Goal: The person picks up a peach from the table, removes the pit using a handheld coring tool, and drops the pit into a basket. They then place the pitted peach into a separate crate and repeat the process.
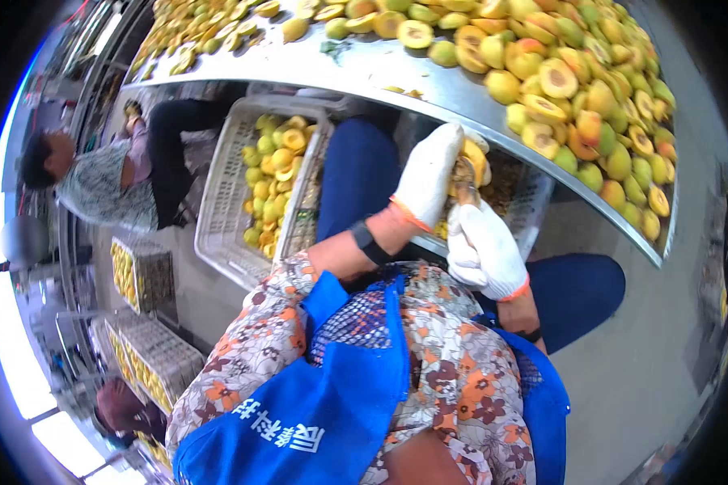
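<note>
White plastic lattice crate (226, 190), part filled with yellow-green fruit halves, stands low at the left, just beside a seated co-worker (97, 182) in a patterned top.

Right of the crate, between the person's blue-trousered knees, slipping looks like the main danger. The yellow, cut-open fruit (472, 158) appears wet-fleshed, and knit gloves grip such flesh poorly. It could drop towards the second white crate (538, 198) below. The two hands also work so close together that one could jab the other.

The left hand (429, 174), in a white knit glove with an orange cuff, is clenched round that fruit, just under the edge of the long steel table (364, 61). The right hand (484, 252), gloved alike, is curled closed and touches the fruit from beneath. Whether it grips a small tool I cannot tell.

Further right, heaped orange-yellow fruit halves (590, 105) crowd the table's rim and could roll off.
</note>
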{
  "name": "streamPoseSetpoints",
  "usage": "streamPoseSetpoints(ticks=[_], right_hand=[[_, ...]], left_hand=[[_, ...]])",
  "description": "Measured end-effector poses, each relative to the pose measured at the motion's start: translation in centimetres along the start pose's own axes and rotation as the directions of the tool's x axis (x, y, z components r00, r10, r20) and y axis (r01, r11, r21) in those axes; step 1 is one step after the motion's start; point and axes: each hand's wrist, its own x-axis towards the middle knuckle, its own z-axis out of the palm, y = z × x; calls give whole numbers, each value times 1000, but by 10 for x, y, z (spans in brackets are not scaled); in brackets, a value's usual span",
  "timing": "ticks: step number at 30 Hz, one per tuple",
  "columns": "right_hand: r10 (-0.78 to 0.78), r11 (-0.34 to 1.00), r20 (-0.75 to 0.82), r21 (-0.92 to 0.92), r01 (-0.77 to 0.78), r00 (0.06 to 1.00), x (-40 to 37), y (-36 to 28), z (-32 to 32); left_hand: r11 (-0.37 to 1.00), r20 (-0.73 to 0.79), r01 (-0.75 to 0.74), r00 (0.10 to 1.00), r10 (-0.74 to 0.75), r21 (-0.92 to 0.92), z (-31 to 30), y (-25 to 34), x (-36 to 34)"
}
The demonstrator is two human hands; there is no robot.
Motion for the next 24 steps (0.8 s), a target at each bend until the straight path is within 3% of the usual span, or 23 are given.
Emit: streamPoseSetpoints(ticks=[2,5,7,8,9,10,11,12,13,14,15,17,19,21,22,24], right_hand=[[-21,991,113,-131,36,993,-1,-2,-2],[-19,987,199,-151,50,980,-3,-3,-2],[-50,995,164,-71,62,985,-8,-4,-11],[-54,992,72,-106,62,996,-13,-8,-15],[-73,989,-27,-135,69,997,-19,-13,-20],[-29,977,-68,-214,14,997,-23,-15,-34],[-222,549,-44,-831,88,974,-25,-12,-50],[-215,571,-101,-820,42,971,-21,-3,-69],[-202,592,-152,-806,-3,967,-17,2,-79],[-202,531,-140,-847,-12,969,-16,0,-74],[-58,703,-347,-680,-208,936,-18,-9,-52],[-251,497,-229,-864,-78,940,-10,0,-56],[-386,352,-84,-934,62,919,-7,7,-64],[-538,51,74,-991,120,839,-10,13,-72],[-504,27,76,-994,104,860,-8,19,-84],[-493,80,5,-995,51,870,-28,7,-65]], left_hand=[[935,-210,110,959,-188,-337,3,-4,-2],[980,-315,67,941,-124,-186,-14,12,-7],[992,-420,-124,900,119,15,-54,31,-11],[897,-488,-282,762,424,340,-110,24,1],[244,-93,-139,664,742,960,-188,28,2],[113,-173,131,775,607,985,-180,72,-20],[-353,-217,425,839,499,833,-171,99,-24],[-735,51,508,807,589,448,-160,100,-33],[-730,215,437,761,612,526,-174,98,-23],[-595,249,232,749,614,769,-158,93,-5],[-394,267,-1,739,619,919,-131,87,11],[-20,196,-212,857,477,977,-46,62,35],[-40,418,-448,795,440,893,6,31,69],[-246,526,-465,759,384,851,44,11,94],[-240,534,-477,752,386,845,52,6,108],[-164,392,-367,906,159,916,61,-4,127]])
